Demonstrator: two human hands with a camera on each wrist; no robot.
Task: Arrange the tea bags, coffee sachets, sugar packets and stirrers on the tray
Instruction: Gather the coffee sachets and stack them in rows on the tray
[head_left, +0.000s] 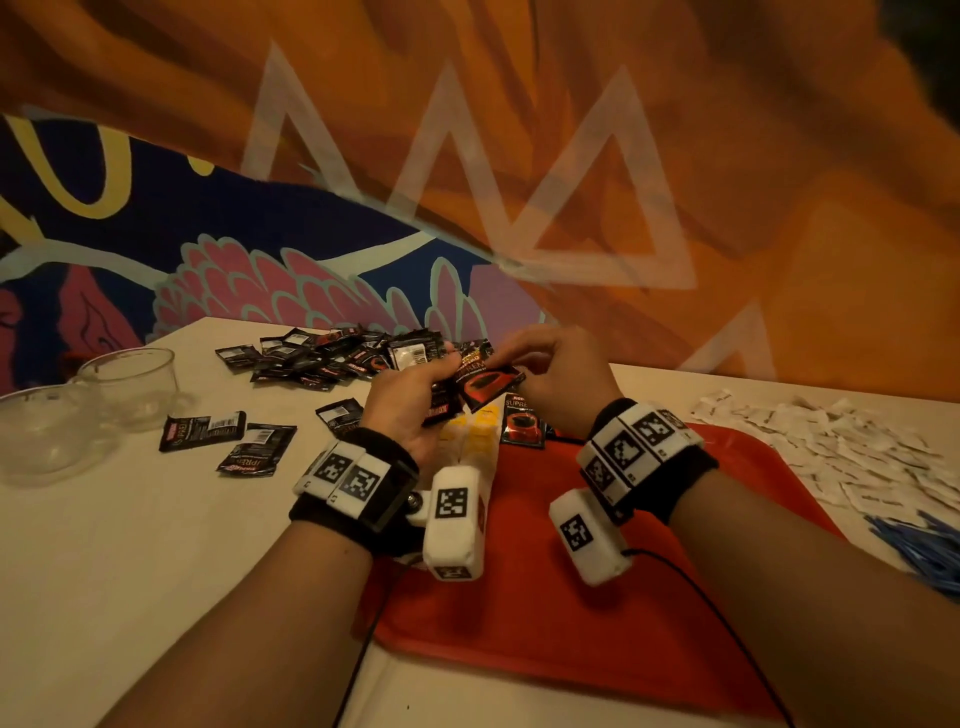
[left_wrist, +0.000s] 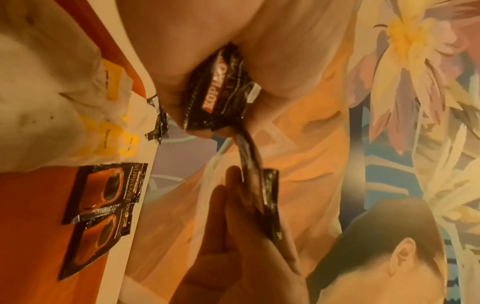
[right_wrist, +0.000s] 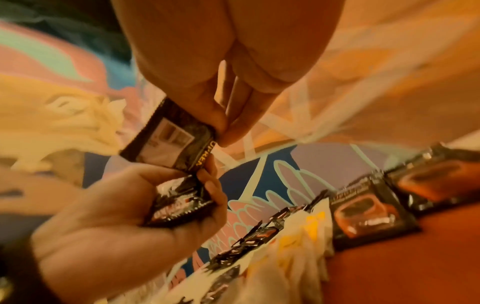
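Over the far end of the red tray (head_left: 571, 597), my left hand (head_left: 441, 384) grips a small stack of black coffee sachets (left_wrist: 218, 98). My right hand (head_left: 506, 358) pinches the corner of one sachet (head_left: 488, 387) at the top of that stack, and its barcode side shows in the right wrist view (right_wrist: 171, 142). Two coffee sachets (left_wrist: 109, 191) lie side by side on the tray's far edge. White tea bags with yellow tags (head_left: 472, 436) lie next to them on the left.
A loose pile of coffee sachets (head_left: 332, 356) sits at the back of the table, with a few more (head_left: 223, 436) to the left. Two glass bowls (head_left: 130, 384) stand far left. White sugar packets (head_left: 831, 447) and blue stirrers (head_left: 919, 545) lie right of the tray.
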